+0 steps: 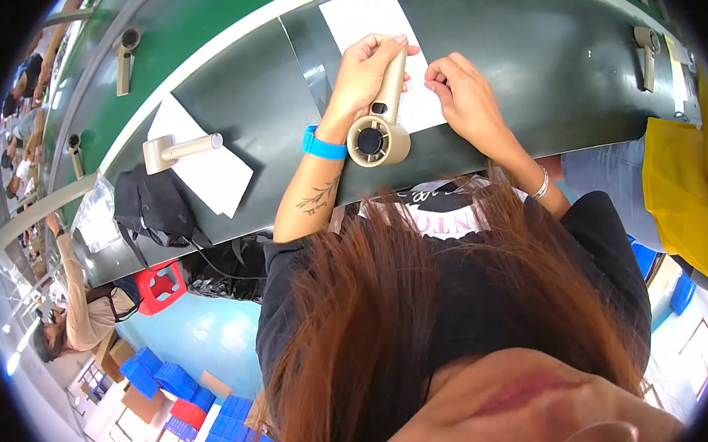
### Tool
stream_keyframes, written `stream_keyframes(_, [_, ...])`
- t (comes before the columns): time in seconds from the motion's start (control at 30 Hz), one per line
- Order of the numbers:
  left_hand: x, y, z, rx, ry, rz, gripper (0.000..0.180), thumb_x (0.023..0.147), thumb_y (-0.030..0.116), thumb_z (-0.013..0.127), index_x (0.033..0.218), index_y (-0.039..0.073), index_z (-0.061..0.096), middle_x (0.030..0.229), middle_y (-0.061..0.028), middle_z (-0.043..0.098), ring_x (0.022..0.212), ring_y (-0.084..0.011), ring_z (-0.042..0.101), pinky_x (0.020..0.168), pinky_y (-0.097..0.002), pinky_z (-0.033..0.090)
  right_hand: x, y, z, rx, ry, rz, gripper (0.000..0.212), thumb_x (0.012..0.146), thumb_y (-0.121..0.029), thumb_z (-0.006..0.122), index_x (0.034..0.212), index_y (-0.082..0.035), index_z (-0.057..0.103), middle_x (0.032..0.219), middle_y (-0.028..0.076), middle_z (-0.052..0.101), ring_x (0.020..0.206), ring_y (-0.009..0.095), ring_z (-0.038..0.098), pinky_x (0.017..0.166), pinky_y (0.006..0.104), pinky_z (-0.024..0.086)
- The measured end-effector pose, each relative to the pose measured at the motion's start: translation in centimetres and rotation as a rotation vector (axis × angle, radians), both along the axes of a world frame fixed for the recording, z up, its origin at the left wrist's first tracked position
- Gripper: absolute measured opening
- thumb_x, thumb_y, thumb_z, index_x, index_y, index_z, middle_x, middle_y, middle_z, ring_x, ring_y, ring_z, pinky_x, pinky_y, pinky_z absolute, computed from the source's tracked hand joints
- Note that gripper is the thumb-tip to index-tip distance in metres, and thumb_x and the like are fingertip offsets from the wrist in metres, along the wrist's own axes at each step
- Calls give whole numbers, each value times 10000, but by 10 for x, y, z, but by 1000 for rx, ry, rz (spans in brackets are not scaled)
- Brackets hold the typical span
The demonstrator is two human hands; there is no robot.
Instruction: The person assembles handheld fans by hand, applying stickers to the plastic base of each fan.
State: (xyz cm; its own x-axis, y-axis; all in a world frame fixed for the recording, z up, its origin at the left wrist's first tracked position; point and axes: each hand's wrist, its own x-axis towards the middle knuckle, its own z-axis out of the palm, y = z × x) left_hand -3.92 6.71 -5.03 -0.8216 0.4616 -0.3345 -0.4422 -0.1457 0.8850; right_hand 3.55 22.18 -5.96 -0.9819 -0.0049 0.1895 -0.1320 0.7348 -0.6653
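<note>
The left hand point(366, 72) is wrapped around the handle of a beige handheld fan point(381, 123), fingers closed firmly on it. The fan lies along the dark surface point(259, 90) with its round head pointing back toward the person's body and its handle over a white sheet point(363, 16). A blue band point(323, 146) sits on that wrist.

The right hand point(459, 87) is just beside the fan's handle, curled with its fingertips pinched together on the sheet; whether it holds anything small I cannot tell.

To the left, well apart, a second fan point(178, 148) lies on its own paper point(207, 169). Further up the green belt point(192, 29) are two more fans point(125, 57) point(74, 152), and another one point(647, 53) lies at the far right. A black bag point(153, 203) hangs at the surface's near edge, with a red stool point(161, 285) below it. A person in yellow point(681, 196) stands at the right edge, and blue crates point(170, 383) sit on the floor.
</note>
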Motion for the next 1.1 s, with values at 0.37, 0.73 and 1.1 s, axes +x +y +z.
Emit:
stream_keyframes(0.37, [4,-19,42,254,201,122,269,851,140,637,1026,-33,529,858,-140,645,655,-155,614,597,-261,532,12,35,49,-666,43,133,59,877,-20,547,930,-11,523,939,32,505,877,113,498,783,230,393])
stream_keyframes(0.73, [41,-34,53,-290,1126,342,407,626,-13,776,1014,15,658,1062,-89,598,1025,-174,543,835,-303,469,12,2,82,-758,188,197,104,848,14,579,947,40,563,936,43,561,834,107,501,770,243,402])
stream_keyframes(1.1, [69,-35,53,-27,754,211,440,673,-146,680,1095,-61,588,1130,-153,554,911,-218,619,717,-278,577,20,-20,97,-900,9,262,376,849,63,543,1178,-10,376,888,77,561,1035,226,565,858,306,438])
